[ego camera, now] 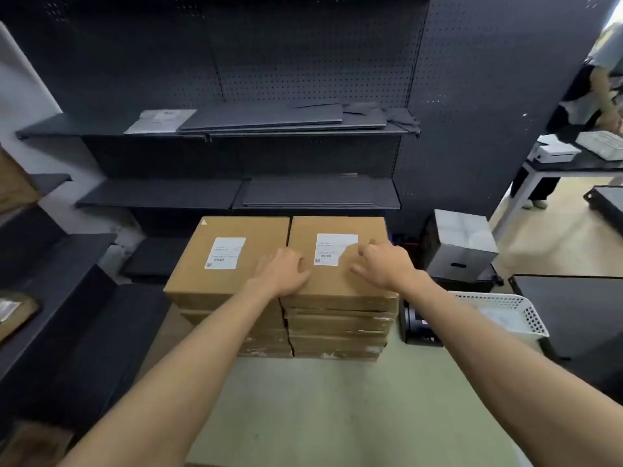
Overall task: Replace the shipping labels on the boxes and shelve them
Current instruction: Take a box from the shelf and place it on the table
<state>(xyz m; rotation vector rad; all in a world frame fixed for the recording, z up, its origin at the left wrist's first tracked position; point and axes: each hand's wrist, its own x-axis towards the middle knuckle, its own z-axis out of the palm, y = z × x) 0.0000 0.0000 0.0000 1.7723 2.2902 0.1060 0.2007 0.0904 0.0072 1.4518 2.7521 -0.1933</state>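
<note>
Two stacks of flat brown cardboard boxes stand side by side on the floor. The top left box [199, 278] carries a white shipping label [225, 252] lying flat. The top right box [333, 281] has a white label [332, 249] whose lower right corner is peeled up. My right hand [384, 266] rests on this box with its fingertips at the label's lifted right edge. My left hand [283, 273] presses flat on the seam between the two top boxes, fingers curled.
Dark pegboard shelves [236, 129] stand behind the stacks, holding flat dark panels and a paper sheet. A grey box [462, 247], a small black printer [419, 323] and a white perforated basket [505, 311] sit to the right. Another person stands by a table at far right.
</note>
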